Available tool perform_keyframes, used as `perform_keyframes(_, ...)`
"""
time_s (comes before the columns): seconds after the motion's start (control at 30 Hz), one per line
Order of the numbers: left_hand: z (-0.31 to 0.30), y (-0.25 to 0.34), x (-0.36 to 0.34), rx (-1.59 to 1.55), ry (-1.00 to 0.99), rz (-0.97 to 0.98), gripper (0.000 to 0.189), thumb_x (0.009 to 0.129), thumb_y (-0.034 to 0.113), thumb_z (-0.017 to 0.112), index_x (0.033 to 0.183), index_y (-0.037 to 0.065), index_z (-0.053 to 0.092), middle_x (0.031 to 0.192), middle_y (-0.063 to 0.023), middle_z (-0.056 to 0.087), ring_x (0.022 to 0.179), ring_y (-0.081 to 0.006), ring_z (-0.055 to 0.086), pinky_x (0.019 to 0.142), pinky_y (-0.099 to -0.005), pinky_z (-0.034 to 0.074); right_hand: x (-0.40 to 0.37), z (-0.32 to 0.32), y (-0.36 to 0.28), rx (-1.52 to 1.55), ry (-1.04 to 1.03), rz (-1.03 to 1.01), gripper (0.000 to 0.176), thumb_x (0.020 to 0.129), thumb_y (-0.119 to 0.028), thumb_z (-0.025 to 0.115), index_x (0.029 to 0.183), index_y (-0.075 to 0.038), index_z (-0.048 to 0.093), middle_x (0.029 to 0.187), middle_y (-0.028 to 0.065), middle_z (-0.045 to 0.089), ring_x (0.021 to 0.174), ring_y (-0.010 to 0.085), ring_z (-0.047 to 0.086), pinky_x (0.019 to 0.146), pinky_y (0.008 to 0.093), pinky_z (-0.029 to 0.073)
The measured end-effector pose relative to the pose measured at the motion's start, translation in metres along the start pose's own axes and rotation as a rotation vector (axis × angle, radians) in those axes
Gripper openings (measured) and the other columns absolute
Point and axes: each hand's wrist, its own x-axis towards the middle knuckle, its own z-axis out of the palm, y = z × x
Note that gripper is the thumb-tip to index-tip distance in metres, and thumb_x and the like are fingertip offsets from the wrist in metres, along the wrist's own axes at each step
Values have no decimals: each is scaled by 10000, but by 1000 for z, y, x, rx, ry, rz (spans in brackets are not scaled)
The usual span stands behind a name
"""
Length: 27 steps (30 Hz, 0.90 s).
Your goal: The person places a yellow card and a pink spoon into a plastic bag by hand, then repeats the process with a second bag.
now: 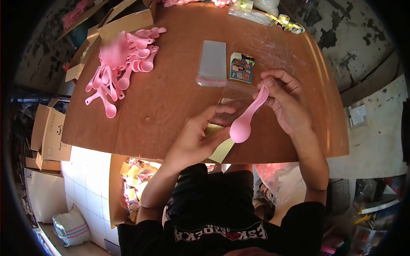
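A pink plastic spoon point(241, 129) hangs bowl-down from my right hand point(286, 96), whose fingers pinch the end of its handle. My left hand point(194, 138) is closed on a yellow card point(223, 150), its thumb close beside the spoon's bowl. Clear plastic film point(232, 94) shows between the two hands, partly hidden by them. Just beyond lie a stack of clear plastic bags point(213, 62) and a small stack of printed cards point(241, 68).
A heap of pink spoons point(141, 53) covers the left part of the brown table point(171, 91). Open cardboard boxes point(128, 19) stand past it. Plastic packets point(252, 16) lie at the far edge. Below the table at left is a box of yellow and printed packets point(136, 177).
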Motion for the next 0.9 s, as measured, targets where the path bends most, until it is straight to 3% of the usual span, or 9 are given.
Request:
perform_keyframes(0.17, -4, -1, -2, 10, -17, -77, 373, 865, -52, 622, 1222, -39, 518, 1115, -87, 627, 981, -114, 611, 856, -274, 490, 1, 4, 1, -63, 126, -64, 177, 931, -109, 612, 1066, 4, 625, 912, 77, 660, 846, 139, 658, 699, 301, 595)
perform_keyframes(0.27, -8, -7, -4, -29, -1, -76, 339, 882, 1, 642, 1205, -23, 544, 1037, -74, 662, 946, -101, 615, 832, -271, 493, 5, -1, -10, -188, 291, -340, 191, 930, -104, 617, 1084, 7, 630, 905, 76, 657, 808, 122, 654, 675, 263, 570)
perform_keyframes(0.37, -10, -1, -8, -35, 8, -88, 310, 890, 38, 649, 1186, -12, 573, 964, -68, 694, 920, -89, 619, 807, -265, 493, 9, -1, -20, -337, 361, -459, 185, 925, -101, 622, 1071, 12, 637, 887, 74, 660, 780, 121, 656, 676, 257, 565)
perform_keyframes(0.53, -13, 2, -7, -14, -31, -105, 298, 878, 2, 654, 1165, -20, 576, 995, -70, 667, 924, -109, 617, 829, -262, 500, 8, 13, -27, -511, 286, -430, 171, 901, -71, 647, 1042, 25, 645, 903, 92, 679, 753, 124, 660, 651, 240, 552)
perform_keyframes(0.6, -12, 1, -7, 64, 17, 11, 289, 874, 12, 663, 1151, -25, 590, 981, -70, 672, 917, -114, 621, 825, -270, 500, 9, 15, -26, -497, 188, -462, 162, 895, -46, 647, 1037, 32, 643, 927, 98, 684, 757, 125, 664, 644, 231, 545)
perform_keyframes(0.7, -13, -1, -7, 105, 8, 32, 297, 872, 20, 668, 1154, -32, 588, 989, -75, 675, 921, -116, 622, 823, -275, 499, 10, 24, -29, -521, 151, -463, 154, 891, -35, 649, 1028, 35, 649, 927, 94, 685, 772, 126, 667, 642, 231, 543)
perform_keyframes(0.83, -11, 8, -10, 40, 29, -34, 296, 873, 20, 666, 1155, -32, 593, 1004, -85, 676, 925, -115, 623, 820, -274, 500, 13, 29, -36, -625, 153, -480, 153, 885, -40, 658, 1019, 34, 658, 934, 89, 684, 788, 124, 669, 642, 227, 545)
perform_keyframes(0.9, -14, 6, -12, 27, 18, -29, 312, 869, 33, 676, 1164, -26, 595, 995, -88, 685, 922, -119, 630, 818, -273, 498, 13, 30, -42, -681, 57, -401, 159, 883, -52, 665, 1018, 31, 665, 925, 85, 685, 785, 121, 669, 641, 224, 551)
